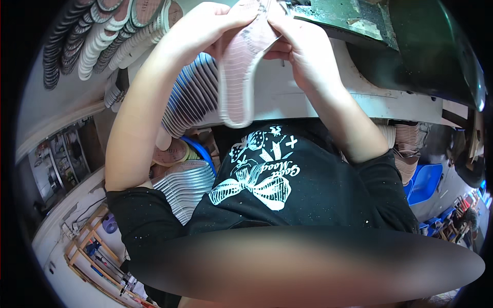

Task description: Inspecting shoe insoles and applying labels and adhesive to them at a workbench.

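Note:
Both my hands hold up a pinkish shoe insole (237, 82) with pale crosswise lines and a white edge. Its narrow end hangs down toward my black shirt, and the other end reaches the upper edge of the picture. My left hand (208, 25) grips the insole's left side, thumb on its face. On the opposite side, my right hand (305, 43) pinches the edge between thumb and fingers, with the fingers curled behind it. Under my left forearm stands a row of stacked insoles (191, 92) on the white worktable (287, 105).
More insole stacks (110, 36) lie at the far left. Below, a blue-rimmed container (205, 154) sits beside stacked insoles (185, 187). A dark green machine (426, 51) occupies the far right. Past my right elbow are further stacks (406, 138) and a blue bin (426, 182).

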Available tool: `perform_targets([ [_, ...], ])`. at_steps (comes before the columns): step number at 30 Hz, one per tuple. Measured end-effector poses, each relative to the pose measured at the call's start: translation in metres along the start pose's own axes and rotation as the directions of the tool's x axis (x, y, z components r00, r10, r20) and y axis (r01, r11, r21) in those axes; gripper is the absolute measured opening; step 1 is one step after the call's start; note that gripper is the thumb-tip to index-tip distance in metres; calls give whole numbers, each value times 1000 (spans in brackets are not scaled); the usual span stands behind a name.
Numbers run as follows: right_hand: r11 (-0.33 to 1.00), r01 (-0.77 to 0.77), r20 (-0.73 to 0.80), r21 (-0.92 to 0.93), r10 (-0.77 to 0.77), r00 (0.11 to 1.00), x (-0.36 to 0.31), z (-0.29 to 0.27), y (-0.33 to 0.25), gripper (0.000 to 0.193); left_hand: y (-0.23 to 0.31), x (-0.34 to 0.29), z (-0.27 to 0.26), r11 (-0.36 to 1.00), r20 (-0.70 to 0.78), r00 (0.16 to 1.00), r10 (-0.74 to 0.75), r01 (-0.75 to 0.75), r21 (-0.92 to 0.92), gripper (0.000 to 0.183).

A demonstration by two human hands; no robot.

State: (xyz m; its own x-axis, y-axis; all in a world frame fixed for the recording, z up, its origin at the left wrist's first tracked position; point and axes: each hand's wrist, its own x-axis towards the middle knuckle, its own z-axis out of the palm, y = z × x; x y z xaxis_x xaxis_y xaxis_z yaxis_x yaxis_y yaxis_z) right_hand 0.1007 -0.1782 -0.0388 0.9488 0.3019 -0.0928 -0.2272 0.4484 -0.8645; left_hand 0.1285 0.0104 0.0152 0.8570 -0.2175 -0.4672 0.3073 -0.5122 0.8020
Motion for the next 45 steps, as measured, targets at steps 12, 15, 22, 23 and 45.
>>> perform_targets([
  [12,907,17,203,-420,75,976,-28,-24,0,28,11,-13,24,983,-67,997,-35,46,180,55],
  [15,896,0,204,-444,101,974,-16,-24,-2,30,9,-14,11,977,-14,1000,14,-11,211,52],
  [22,923,-56,238,-380,157,959,1,-36,-1,33,24,-4,10,976,-174,984,-42,78,204,36],
  [23,934,-130,242,-334,218,945,-7,-37,-7,32,16,0,13,989,-212,977,30,3,151,46],
  [45,524,346,440,-778,61,896,-110,-77,38,25,-104,-82,-36,994,-377,926,-18,-23,-104,29],
])
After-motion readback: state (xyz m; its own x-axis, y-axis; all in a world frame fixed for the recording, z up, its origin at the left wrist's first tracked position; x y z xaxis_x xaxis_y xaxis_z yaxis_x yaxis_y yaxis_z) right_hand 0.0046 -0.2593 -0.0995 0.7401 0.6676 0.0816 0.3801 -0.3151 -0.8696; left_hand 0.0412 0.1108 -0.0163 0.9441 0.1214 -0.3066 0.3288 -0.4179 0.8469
